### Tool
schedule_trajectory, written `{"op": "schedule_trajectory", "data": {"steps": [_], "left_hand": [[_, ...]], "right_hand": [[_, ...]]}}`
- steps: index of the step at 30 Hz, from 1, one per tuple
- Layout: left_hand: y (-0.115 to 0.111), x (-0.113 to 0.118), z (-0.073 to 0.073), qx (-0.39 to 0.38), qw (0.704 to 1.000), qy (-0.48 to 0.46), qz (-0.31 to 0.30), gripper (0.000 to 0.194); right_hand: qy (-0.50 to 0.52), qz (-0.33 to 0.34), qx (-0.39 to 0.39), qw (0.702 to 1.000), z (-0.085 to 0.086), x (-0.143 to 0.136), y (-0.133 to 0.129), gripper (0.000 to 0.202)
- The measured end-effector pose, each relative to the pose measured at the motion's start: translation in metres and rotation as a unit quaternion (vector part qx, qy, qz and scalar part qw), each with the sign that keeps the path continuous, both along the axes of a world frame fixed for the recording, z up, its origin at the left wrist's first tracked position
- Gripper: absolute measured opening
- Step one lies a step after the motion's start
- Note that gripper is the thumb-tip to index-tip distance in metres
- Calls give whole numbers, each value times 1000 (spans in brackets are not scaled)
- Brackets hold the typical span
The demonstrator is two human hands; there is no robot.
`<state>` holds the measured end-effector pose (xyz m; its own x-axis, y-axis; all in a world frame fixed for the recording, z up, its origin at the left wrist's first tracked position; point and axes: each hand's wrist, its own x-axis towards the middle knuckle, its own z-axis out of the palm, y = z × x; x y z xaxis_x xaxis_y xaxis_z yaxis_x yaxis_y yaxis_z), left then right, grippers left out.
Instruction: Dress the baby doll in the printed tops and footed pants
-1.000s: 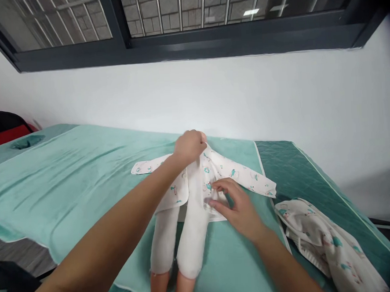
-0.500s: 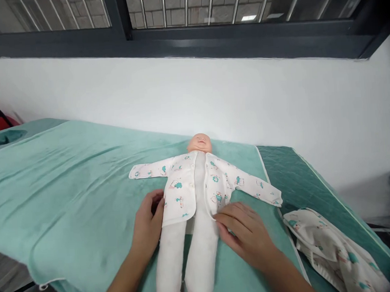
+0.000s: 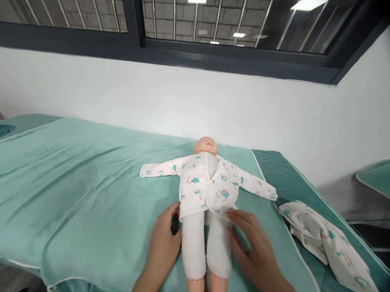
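A baby doll (image 3: 205, 145) lies on its back on a green cloth, its arms spread. It wears a white printed jacket (image 3: 194, 185) whose front edges meet at mid-chest, and white leggings (image 3: 193, 247). Beside the jacket's lower left corner, my left hand (image 3: 164, 242) has its thumb and fingers closed around the hem edge. My right hand (image 3: 252, 244), blurred by motion, is at the lower right hem with thumb and fingers apart; whether cloth touches its fingertips is unclear.
The green cloth (image 3: 85, 192) covers the table. A crumpled printed garment (image 3: 329, 243) lies on the darker green cover (image 3: 276, 172) at the right. Behind are a white wall (image 3: 129, 97) and a dark-framed window (image 3: 243, 63). Another green surface (image 3: 387, 182) shows at far right.
The jacket's right front panel has moved left, over the chest, narrowing the front gap. My right hand's fingers have spread. The camera view has shifted, and more of the doll's legs shows.
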<state>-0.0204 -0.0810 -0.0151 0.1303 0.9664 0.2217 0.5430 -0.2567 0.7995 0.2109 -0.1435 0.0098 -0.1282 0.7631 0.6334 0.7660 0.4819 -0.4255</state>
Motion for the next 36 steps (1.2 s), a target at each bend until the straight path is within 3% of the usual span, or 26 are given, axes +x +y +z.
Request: {"op": "schedule_trajectory", "data": {"steps": [5,10,13,19,23,26,29,33,36], "left_hand": [[2,2,-1,21,1000,8,8,28],[-3,-3,-2,24,997,-52,49,18],[-6,-7,-3,12,994,-83,77,16],[-6,-9,-1,56,994,-83,50,15],[-5,-10,0,56,986,-151,45,21],[-5,-11,-1,57,985,-160,38,21],[-5,-10,-2,84,988,-133,12,23],[-4,-9,-5,106,992,-59,-25,20],[-3,-10,-8,112,993,-26,-26,21]], "right_hand": [[70,-134,-57,987,-29,5,-13,54],[91,-183,-74,976,-28,-4,-3,40],[120,-176,-59,975,-27,-3,-6,31],[151,-193,-104,964,-30,2,-23,32],[223,-99,-117,963,-11,3,-19,40],[224,-77,-109,965,13,6,7,41],[183,-127,-97,970,37,9,53,39],[80,-209,-182,957,64,12,122,37],[-4,-217,-252,943,77,12,157,27]]}}
